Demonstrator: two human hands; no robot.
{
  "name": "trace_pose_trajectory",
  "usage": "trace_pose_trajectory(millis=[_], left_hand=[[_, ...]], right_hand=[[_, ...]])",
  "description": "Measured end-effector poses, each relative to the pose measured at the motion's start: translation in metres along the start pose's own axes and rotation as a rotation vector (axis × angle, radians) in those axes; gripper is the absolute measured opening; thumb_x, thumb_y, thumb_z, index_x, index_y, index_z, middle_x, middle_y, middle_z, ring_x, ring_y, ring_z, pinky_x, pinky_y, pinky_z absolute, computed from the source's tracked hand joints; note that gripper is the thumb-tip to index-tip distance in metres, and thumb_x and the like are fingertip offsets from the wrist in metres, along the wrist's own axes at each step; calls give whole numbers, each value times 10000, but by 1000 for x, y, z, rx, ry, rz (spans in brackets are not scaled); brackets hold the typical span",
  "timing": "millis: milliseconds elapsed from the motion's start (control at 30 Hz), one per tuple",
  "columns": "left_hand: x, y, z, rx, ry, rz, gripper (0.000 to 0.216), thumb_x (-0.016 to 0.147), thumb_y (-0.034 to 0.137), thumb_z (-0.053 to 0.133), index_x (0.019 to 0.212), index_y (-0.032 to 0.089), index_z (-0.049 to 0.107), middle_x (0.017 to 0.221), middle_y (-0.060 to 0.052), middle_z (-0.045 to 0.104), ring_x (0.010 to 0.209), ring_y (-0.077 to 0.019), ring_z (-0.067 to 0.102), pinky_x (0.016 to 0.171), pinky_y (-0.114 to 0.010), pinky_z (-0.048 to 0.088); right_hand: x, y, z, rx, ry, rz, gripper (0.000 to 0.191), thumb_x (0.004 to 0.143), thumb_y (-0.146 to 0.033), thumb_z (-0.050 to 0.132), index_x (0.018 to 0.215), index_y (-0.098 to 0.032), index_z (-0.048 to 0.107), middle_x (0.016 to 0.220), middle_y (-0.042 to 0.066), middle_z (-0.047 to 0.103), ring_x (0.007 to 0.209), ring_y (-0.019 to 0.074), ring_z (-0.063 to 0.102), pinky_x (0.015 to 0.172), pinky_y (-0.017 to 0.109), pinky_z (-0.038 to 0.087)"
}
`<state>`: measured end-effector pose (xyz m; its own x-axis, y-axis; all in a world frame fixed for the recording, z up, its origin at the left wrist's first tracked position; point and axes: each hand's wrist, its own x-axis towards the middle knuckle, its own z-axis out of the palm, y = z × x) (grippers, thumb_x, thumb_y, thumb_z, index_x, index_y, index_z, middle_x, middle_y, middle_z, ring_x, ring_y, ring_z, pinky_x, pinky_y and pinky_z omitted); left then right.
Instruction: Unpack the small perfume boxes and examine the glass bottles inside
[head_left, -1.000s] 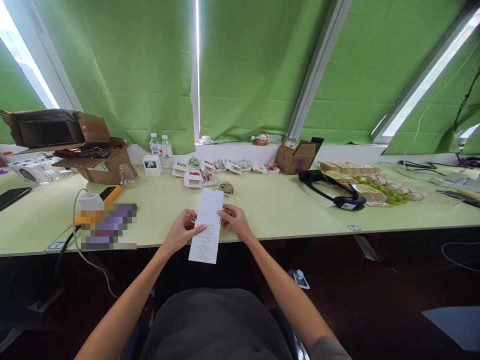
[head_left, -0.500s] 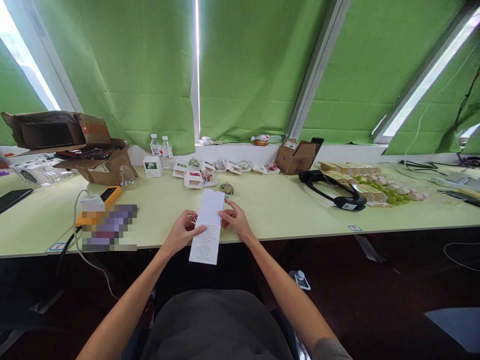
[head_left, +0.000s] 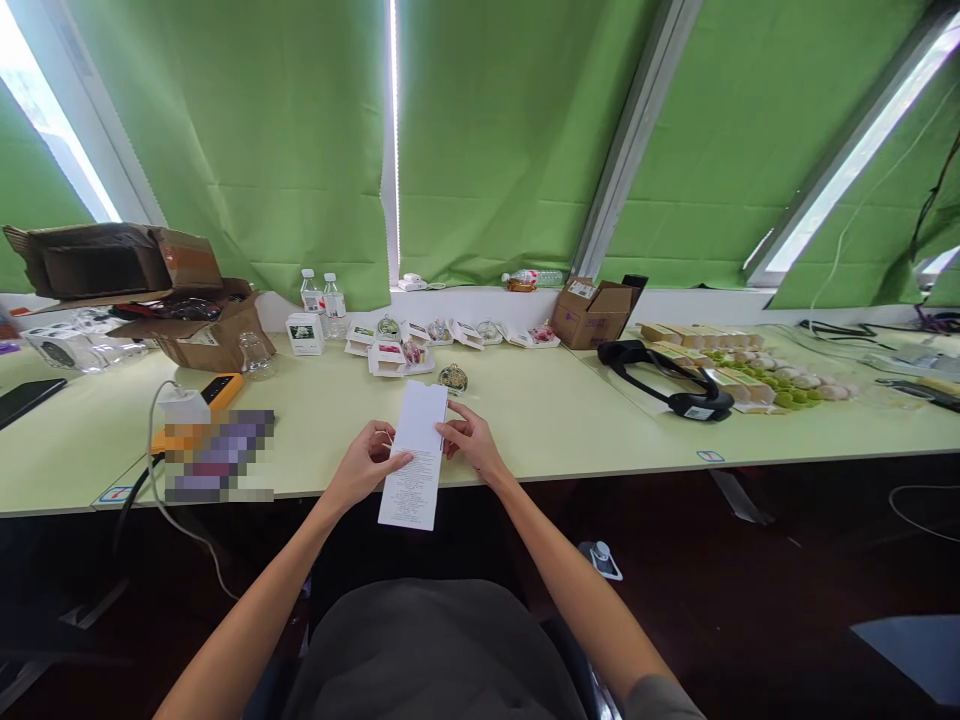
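Note:
A long white printed paper sheet is held upright over the front edge of the pale green table. My left hand pinches its left edge, thumb on the printed face. My right hand grips the right edge, fingers curled. Just beyond the sheet's top a small round glass ornament rests on the table. Behind it lie several opened small white boxes with more ornaments.
Torn cardboard boxes stand at the left, two water bottles behind. A yellow device and white charger with a cable lie front left. A brown box, a black neckband and rows of small packets are right.
The sheet and both hands have barely moved; only a slight shift of the view.

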<state>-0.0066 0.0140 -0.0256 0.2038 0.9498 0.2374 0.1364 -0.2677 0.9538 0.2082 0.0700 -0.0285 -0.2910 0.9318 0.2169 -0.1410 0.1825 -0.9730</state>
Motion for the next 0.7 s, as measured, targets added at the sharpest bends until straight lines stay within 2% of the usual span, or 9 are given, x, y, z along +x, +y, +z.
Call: trace_pose_trajectory(millis=[700], left_hand=[[0, 1, 0, 23, 3, -1, 374, 772, 416, 681, 961, 218, 426, 884, -18, 648, 722, -167, 654, 585, -265, 506]], right_hand=[[0, 2, -1, -3, -5, 4, 619, 708, -428, 727, 1247, -187, 544, 641, -17, 618, 508, 123, 545, 475, 252, 463]])
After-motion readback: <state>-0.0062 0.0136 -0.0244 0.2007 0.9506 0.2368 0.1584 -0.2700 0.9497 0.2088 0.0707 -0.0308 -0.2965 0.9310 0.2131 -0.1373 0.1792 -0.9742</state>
